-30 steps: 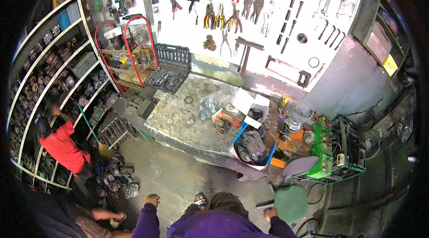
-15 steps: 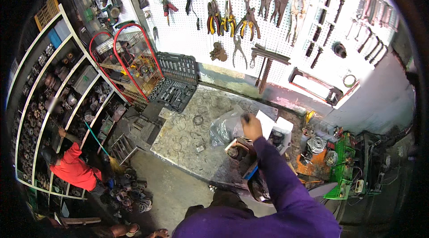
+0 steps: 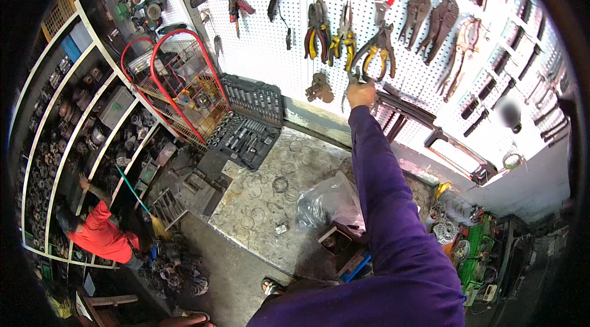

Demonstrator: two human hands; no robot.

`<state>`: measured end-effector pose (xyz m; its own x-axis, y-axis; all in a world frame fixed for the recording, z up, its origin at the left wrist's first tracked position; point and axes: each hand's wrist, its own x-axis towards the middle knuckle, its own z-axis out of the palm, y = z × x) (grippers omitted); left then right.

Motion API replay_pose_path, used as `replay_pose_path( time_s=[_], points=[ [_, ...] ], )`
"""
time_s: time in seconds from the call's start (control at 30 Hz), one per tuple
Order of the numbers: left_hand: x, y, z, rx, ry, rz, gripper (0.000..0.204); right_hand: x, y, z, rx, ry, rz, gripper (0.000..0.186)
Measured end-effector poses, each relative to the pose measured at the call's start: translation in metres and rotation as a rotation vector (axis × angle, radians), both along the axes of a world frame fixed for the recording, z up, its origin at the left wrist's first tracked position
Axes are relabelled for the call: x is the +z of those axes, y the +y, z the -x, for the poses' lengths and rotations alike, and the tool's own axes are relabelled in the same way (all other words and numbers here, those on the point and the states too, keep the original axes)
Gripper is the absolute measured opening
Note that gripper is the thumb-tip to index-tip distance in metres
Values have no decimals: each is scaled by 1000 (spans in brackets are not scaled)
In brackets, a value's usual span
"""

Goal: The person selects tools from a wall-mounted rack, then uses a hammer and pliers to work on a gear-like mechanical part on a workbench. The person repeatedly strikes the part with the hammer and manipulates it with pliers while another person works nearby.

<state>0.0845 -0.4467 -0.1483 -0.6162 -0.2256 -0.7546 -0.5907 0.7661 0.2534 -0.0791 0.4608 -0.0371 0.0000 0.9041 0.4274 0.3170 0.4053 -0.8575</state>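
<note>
Fingers of the right hand are at grey pliers on the white pegboard, clamped or merely touching I cannot tell, in what looks like a grasping step; unhooking them would call for a firm lift.

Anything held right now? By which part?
Cannot tell: the right hand overlaps the grey pliers at the pegboard, hiding whether and where it grips them. The left hand is out of view.
</note>
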Motion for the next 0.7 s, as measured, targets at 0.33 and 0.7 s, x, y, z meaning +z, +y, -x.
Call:
replay_pose_path(
  time_s=[0.33,0.7],
  points=[
    [18,34,26,-3,-37,1,38,-6,-7,-3,-1,51,3,37],
    [13,53,26,-7,-71,-22,34,-90,3,-73,-194,-66,38,25]
  ],
)
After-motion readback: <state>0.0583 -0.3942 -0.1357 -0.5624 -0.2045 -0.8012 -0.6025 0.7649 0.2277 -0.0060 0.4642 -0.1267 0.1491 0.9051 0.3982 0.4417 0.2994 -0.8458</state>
